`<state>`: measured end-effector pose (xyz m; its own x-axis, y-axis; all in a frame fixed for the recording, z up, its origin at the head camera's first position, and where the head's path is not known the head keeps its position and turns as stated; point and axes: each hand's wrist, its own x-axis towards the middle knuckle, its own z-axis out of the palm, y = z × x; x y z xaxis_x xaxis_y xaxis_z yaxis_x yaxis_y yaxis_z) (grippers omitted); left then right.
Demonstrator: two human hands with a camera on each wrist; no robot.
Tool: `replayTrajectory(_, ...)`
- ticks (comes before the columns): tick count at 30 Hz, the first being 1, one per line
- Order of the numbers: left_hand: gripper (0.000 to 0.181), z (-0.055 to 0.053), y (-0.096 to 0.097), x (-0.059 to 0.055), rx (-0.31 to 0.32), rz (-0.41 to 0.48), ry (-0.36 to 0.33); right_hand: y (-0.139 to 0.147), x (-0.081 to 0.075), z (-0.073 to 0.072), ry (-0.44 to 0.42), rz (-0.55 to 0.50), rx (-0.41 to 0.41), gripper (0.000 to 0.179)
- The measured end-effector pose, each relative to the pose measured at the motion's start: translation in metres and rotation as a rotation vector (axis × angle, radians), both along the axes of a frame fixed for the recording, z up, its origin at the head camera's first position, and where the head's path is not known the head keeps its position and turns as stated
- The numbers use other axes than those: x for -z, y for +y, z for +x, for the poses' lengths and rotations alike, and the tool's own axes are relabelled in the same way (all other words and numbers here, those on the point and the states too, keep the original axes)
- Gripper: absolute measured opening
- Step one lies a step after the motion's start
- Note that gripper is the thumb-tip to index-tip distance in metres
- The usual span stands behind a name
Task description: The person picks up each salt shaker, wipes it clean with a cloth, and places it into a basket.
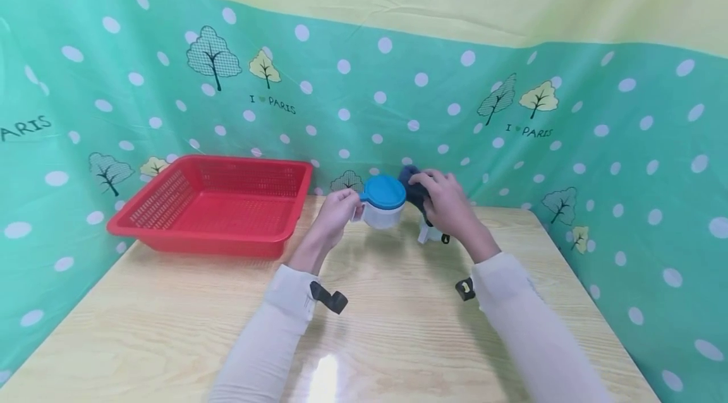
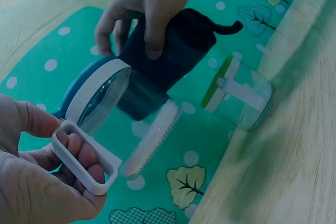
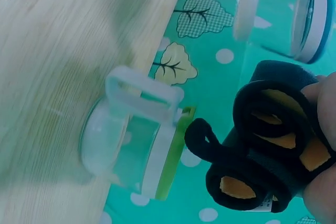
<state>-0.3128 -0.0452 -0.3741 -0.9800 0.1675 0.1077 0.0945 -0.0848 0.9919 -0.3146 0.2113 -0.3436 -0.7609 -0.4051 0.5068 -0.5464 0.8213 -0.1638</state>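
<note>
My left hand (image 1: 337, 212) holds a clear jar (image 1: 382, 217) with a blue lid (image 1: 385, 192) above the table, its fingers through the white handle (image 2: 79, 167). Right beside that jar, my right hand (image 1: 450, 202) grips a rolled dark blue cloth (image 1: 418, 193). Black edging, a tan inner side and a small black loop (image 3: 202, 137) show on the roll in the right wrist view. In the left wrist view the roll overlaps the blue-lidded jar. Below my right hand a second clear jar (image 3: 137, 142) stands upright on the table, with a green lid (image 3: 176, 156) and white handle.
A red plastic basket (image 1: 210, 245) with perforated sides sits at the back left of the light wooden table (image 1: 188, 327). A green and yellow printed cloth (image 1: 352, 62) hangs behind the table and along its sides. Black straps (image 1: 328, 297) circle both wrists.
</note>
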Motion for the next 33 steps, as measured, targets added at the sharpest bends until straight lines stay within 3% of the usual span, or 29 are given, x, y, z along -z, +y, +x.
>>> replayTrajectory(10, 0.009, -0.002, 0.002, 0.001, -0.026, 0.06, 0.006, -0.008, 0.002, -0.001, 0.033, -0.044, -0.041, 0.034)
replayTrajectory(33, 0.011, -0.008, -0.004, 0.003, -0.146, 0.123, 0.008, -0.011, 0.011, 0.019, 0.125, -0.02, -0.095, 0.032)
